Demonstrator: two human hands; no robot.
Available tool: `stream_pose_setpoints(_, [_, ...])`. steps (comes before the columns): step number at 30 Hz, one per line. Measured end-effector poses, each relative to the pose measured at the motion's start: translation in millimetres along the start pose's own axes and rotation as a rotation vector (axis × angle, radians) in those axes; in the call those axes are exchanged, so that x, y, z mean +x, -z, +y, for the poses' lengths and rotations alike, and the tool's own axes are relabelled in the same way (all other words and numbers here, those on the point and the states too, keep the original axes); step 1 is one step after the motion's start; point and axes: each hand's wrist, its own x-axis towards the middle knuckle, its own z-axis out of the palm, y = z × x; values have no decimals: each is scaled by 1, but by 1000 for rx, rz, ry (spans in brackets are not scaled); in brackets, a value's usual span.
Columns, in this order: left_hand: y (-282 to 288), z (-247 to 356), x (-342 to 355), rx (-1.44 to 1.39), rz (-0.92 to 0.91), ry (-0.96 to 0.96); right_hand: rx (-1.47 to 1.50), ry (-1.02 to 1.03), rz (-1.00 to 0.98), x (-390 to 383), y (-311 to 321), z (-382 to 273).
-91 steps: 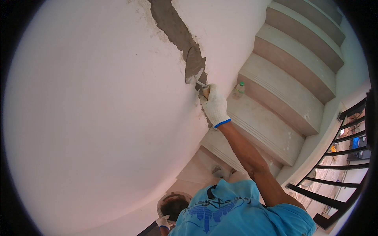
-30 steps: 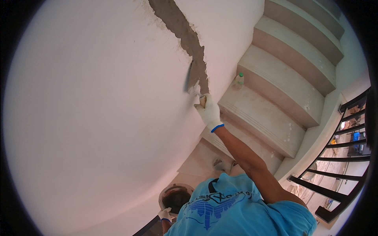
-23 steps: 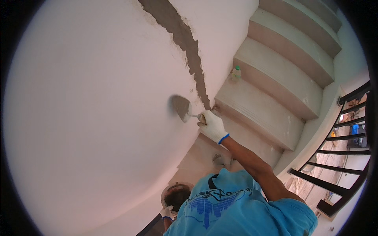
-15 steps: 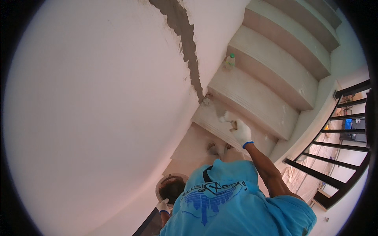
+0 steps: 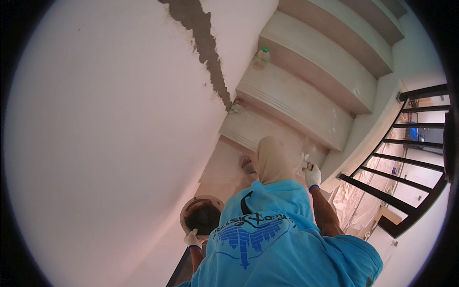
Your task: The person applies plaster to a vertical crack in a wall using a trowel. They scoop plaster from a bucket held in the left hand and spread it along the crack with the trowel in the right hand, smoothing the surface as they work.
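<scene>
White curved wall [image 5: 110, 143] fills the left of the view, with a grey strip of wet mortar [image 5: 203, 43] running down it to the point where the wall meets the stairs [image 5: 306, 71]. Your right hand [image 5: 312, 175], in a white glove with a blue cuff, is closed around the handle of a trowel [image 5: 303, 160]; the blade points up and away from you, held out over the steps and well apart from the mortar strip. Your left hand [image 5: 192, 238], also gloved, is low at the bottom of the view, gripping the near rim of a round pan [image 5: 201, 215] that holds dark mortar. The pan sits just beside the base of the wall, below the lowest visible step. Your bent knee [image 5: 272, 160] in beige cloth rises between the two hands, and your blue shirt [image 5: 272, 239] covers the lower centre. A plastic bottle [image 5: 261, 57] with a green cap stands upright on a higher step, close to the wall. Black railing bars [image 5: 406, 158] curve along the right side.
</scene>
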Motion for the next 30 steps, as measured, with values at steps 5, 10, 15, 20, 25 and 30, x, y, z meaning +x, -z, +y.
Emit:
stream_pose_setpoints(5, [-34,27,-26,89,29,-71,23,68,52,33,16,-36])
stream_pose_setpoints(10, [-45,31,-19,318,15,-101,59,226,156,62,54,-95])
stream_pose_setpoints(15, [-53,26,-4,203,83,82,155,286,158,95,87,-117])
stream_pose_setpoints(20, [-58,57,17,380,111,54,294,213,111,132,122,-115])
stream_pose_setpoints(25, [-59,98,-42,486,86,-11,316,225,263,146,189,-117])
stream_pose_setpoints(30, [-63,144,-131,30,-81,56,145,293,201,155,273,-139])
